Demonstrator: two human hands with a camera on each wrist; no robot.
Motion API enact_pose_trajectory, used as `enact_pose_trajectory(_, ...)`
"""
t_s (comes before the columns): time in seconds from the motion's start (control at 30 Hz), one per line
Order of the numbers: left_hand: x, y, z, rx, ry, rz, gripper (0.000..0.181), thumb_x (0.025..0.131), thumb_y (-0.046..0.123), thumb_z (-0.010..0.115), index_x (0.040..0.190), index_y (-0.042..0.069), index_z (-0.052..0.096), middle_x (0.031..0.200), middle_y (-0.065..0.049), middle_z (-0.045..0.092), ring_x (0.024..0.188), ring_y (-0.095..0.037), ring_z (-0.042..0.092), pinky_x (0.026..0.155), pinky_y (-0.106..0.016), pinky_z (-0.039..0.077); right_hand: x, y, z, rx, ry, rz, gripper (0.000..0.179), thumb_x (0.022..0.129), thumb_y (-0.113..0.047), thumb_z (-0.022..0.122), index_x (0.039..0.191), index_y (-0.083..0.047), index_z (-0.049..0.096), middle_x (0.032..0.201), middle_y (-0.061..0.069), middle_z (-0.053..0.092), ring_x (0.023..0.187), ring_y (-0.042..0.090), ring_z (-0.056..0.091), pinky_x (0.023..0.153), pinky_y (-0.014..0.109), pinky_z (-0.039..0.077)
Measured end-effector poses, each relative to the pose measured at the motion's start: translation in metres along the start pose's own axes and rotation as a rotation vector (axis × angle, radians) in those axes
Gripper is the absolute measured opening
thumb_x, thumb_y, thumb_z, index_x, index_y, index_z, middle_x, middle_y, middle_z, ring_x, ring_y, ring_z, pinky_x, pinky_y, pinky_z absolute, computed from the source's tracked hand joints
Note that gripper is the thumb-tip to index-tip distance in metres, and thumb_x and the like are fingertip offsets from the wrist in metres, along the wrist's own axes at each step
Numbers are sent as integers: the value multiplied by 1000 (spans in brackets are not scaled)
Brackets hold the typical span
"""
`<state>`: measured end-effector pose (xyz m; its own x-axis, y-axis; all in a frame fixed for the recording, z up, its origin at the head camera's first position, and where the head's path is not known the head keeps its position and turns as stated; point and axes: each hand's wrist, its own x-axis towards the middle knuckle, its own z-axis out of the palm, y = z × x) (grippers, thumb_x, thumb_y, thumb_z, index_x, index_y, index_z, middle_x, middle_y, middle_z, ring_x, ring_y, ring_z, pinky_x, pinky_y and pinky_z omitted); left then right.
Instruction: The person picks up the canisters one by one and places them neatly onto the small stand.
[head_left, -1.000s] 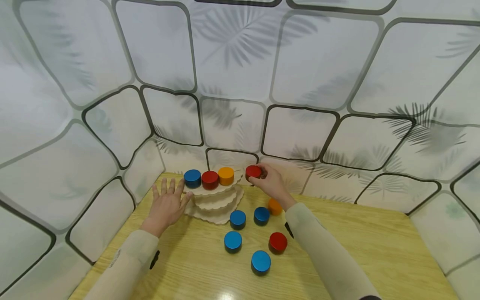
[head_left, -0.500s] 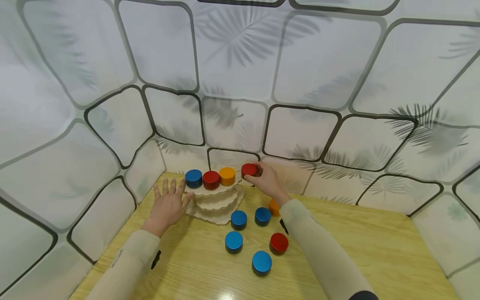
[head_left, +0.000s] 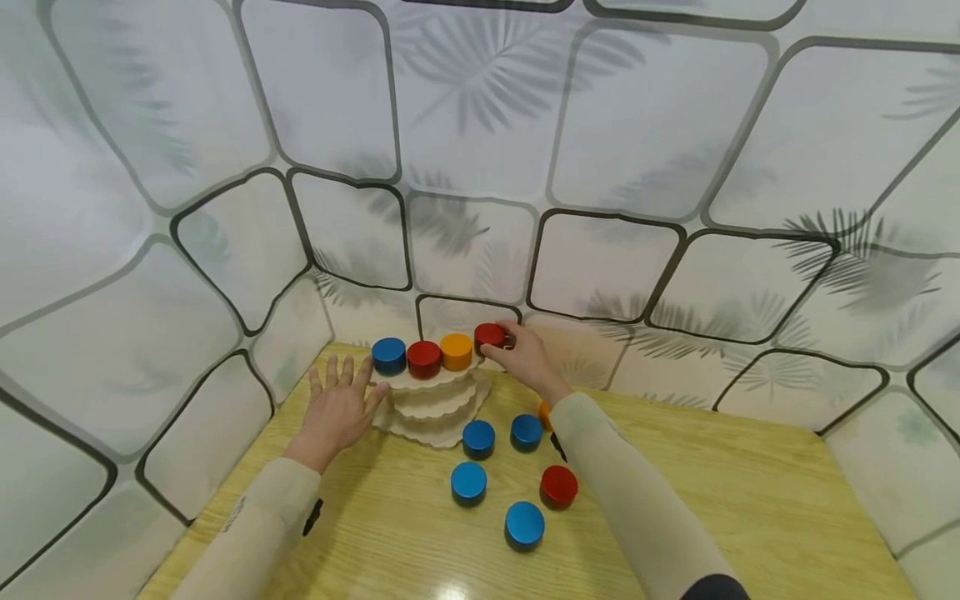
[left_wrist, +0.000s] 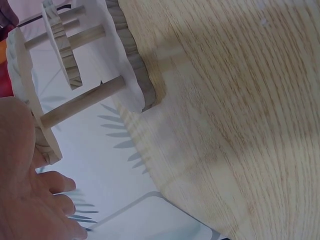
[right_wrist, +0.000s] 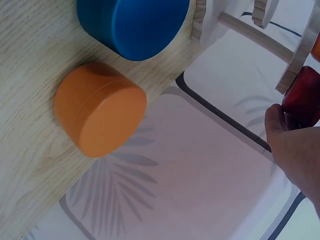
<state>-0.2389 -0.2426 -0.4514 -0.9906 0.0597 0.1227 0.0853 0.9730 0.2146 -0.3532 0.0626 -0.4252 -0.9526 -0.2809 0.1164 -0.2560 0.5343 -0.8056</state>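
My right hand [head_left: 531,362] pinches a round red tin [head_left: 489,336] at the right end of a tiered wooden stand [head_left: 431,432] with wavy edges. In the right wrist view that red tin [right_wrist: 305,97] sits right at the edge of the stand's top board. My left hand [head_left: 336,417] has its fingers spread straight, thumb and index finger at the left end of the top tier. Along that tier stand a blue tin [head_left: 389,357], another red tin [head_left: 424,359] and an orange tin [head_left: 456,352]. Dowels [left_wrist: 82,102] join the stand's boards in the left wrist view.
Several more tins are on the wooden table [head_left: 720,500] in front of the stand, among them a blue one [head_left: 524,525] and a red one [head_left: 558,487]. An orange tin [right_wrist: 110,115] is partly behind the right sleeve. A patterned wall covering [head_left: 600,267] rises behind and at the left.
The right hand has moved left with the red tin, from beside the stand to the top tier's right end, next to the orange tin. The left hand has stayed in place.
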Motion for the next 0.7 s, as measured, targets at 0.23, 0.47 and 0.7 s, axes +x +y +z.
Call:
enact_pose_trajectory(0.23,2,1,0,-5,-2,-5,68,114,46,38,165,1,31,165,-37,30,157,-60,14,122,-80,11,6,-1,6,7,-26,-4,61,101,-26,72,155,-6,52,144,16,65,125,33,65,99,42,58)
enact_pose_trajectory(0.47,1,2,-1,-4,-7,-9,68,114,46,37,165,0,31,165,-38,29,157,-60,14,122,-80,10,10,-4,9,-15,-47,8,68,103,-26,69,160,-1,42,155,20,56,131,35,62,104,44,57)
enact_pose_trajectory(0.7,0,2,-2,-4,6,-4,68,115,47,37,164,1,32,164,-38,31,157,-59,15,122,-79,11,10,-7,10,9,-57,-24,69,103,-19,69,161,3,38,161,23,49,133,39,61,108,45,55)
